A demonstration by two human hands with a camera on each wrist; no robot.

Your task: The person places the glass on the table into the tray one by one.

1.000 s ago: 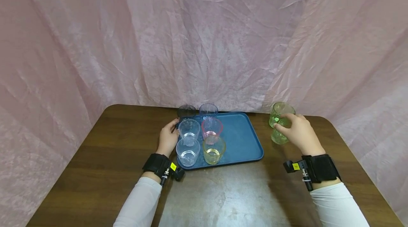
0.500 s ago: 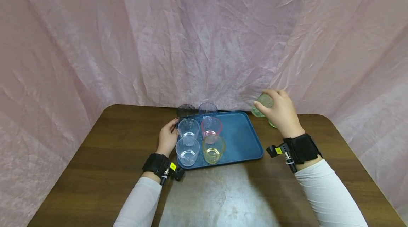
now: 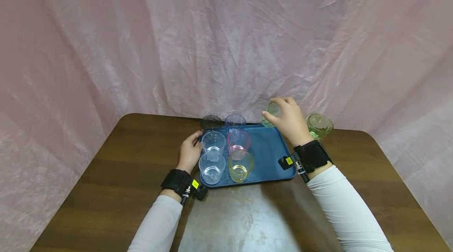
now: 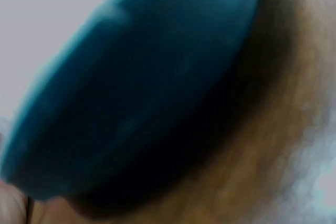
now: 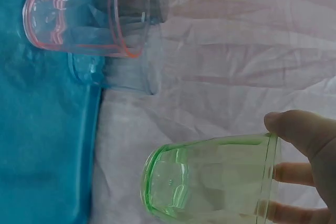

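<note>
My right hand [image 3: 293,125] holds a pale green glass [image 3: 271,111] by its rim, at the back right part of the blue tray [image 3: 269,155]. In the right wrist view, the thumb [image 5: 296,127] and fingers pinch the glass's rim, with its base toward the tray. My left hand [image 3: 189,153] grips the tray's left edge beside a dark grey glass [image 3: 211,121]. Also on the tray stand a blue glass [image 3: 235,120], a pink-rimmed glass [image 3: 238,140], a yellow glass [image 3: 241,165] and two clear glasses [image 3: 212,168], in two columns.
Another green glass [image 3: 319,125] stands on the wooden table [image 3: 134,173], right of the tray near the back edge. A pink curtain [image 3: 177,39] hangs behind the table. A grey worn patch [image 3: 240,220] lies in front of the tray.
My right hand has lifted the pale green glass from the table's right side and carried it left to the tray's back right. The left hand stays at the tray's edge.
</note>
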